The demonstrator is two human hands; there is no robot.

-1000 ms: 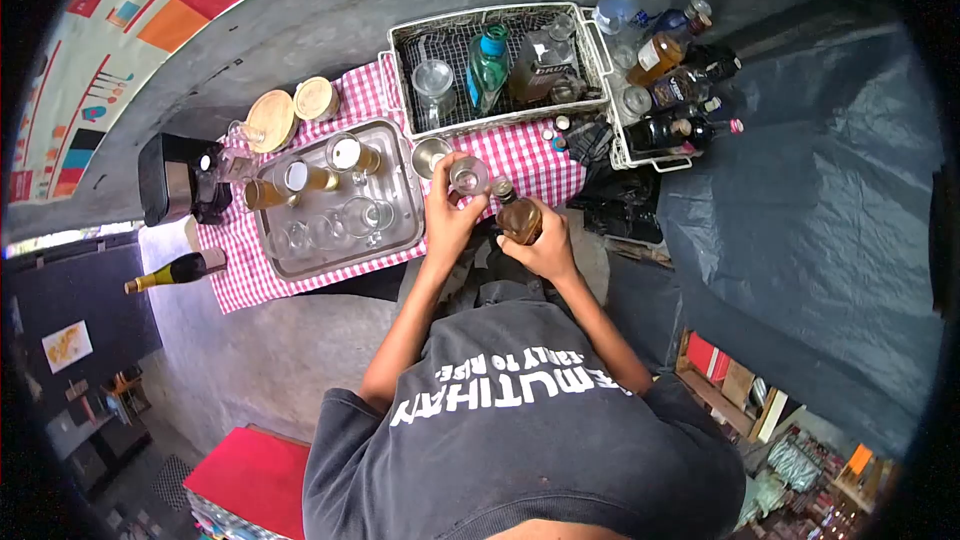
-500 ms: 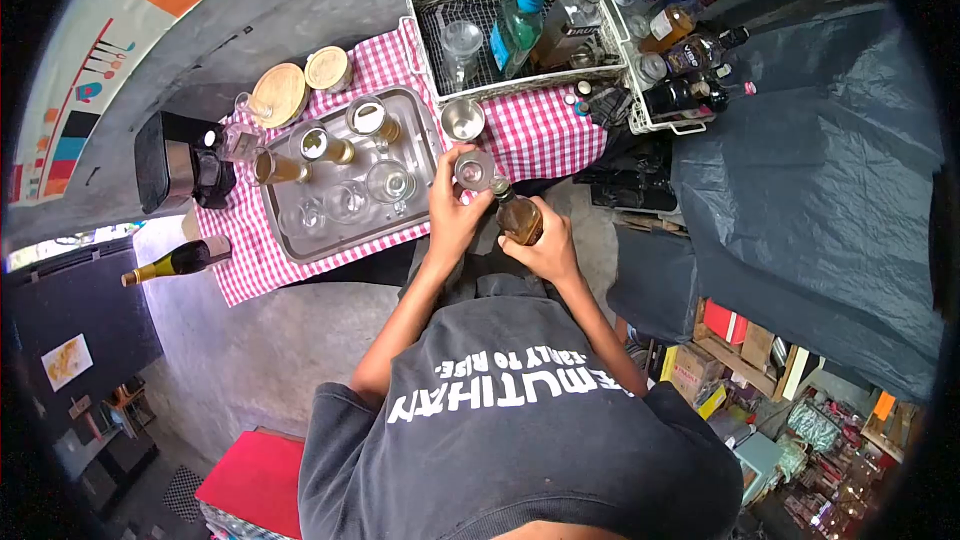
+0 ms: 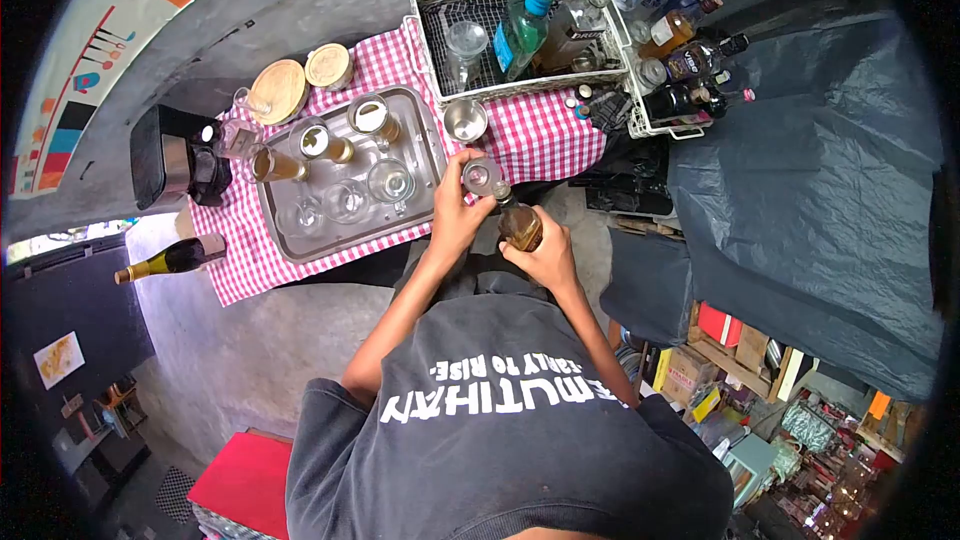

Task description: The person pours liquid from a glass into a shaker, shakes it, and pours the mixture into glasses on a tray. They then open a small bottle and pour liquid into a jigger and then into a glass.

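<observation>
My left hand (image 3: pixel 459 208) is closed round a small clear glass (image 3: pixel 479 177), near the front edge of the checkered cloth. Wrapped round a bottle of amber liquid (image 3: pixel 521 228) is my right hand (image 3: pixel 548 252). The bottle's neck points at the glass and sits right beside its rim; whether liquid flows is too small to tell. Just beyond the glass stands a metal cup (image 3: pixel 465 121). Left of my hands, a grey metal tray (image 3: pixel 432 130) holds several glasses, some with amber drink and some clear.
A white wire basket (image 3: pixel 520 92) with bottles and a glass stands at the back, beside more bottles. Two wooden-lidded containers (image 3: pixel 278 90) and a black appliance (image 3: pixel 165 160) are at the left. A dark-green bottle (image 3: pixel 180 258) lies near the cloth's left corner (image 3: pixel 232 285).
The view has shifted slightly. Both hands keep their holds, with the bottle's neck still beside the small glass.
</observation>
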